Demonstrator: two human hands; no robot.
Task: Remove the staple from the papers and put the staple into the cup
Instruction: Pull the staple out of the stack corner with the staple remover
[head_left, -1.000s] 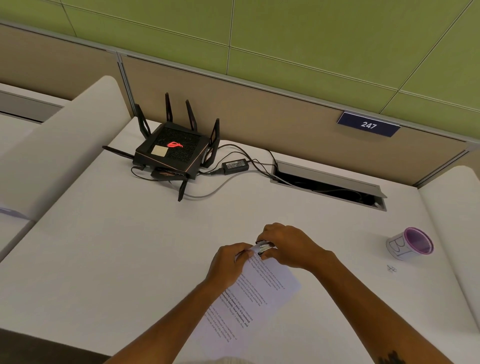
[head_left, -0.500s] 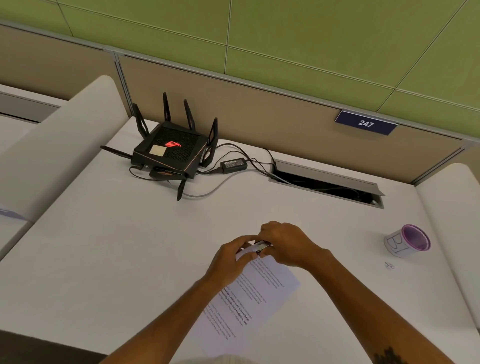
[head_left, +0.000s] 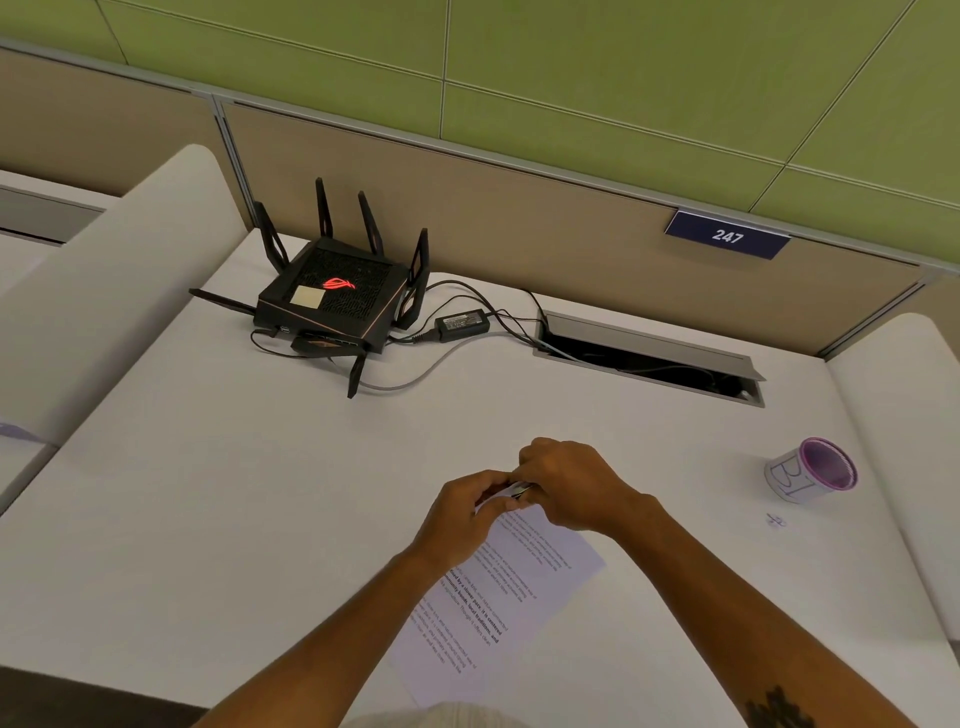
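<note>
At the papers' (head_left: 498, 587) top corner both hands work a small metal tool (head_left: 519, 488), left hand (head_left: 457, 514) pinching the sheets, right hand (head_left: 571, 488) closed on it (staple hidden), so extraction seems unfinished, cup (head_left: 810, 470) well apart.

A dark blue sign (head_left: 727, 236) on the partition reads "247" in white. The cup (head_left: 809, 471) on the bench carries hand-drawn letters "B1" on its white side. The router (head_left: 332, 296) shows a glowing red logo on top, no words legible. The papers (head_left: 498, 597) bear printed lines, some bold, too small to read.
</note>
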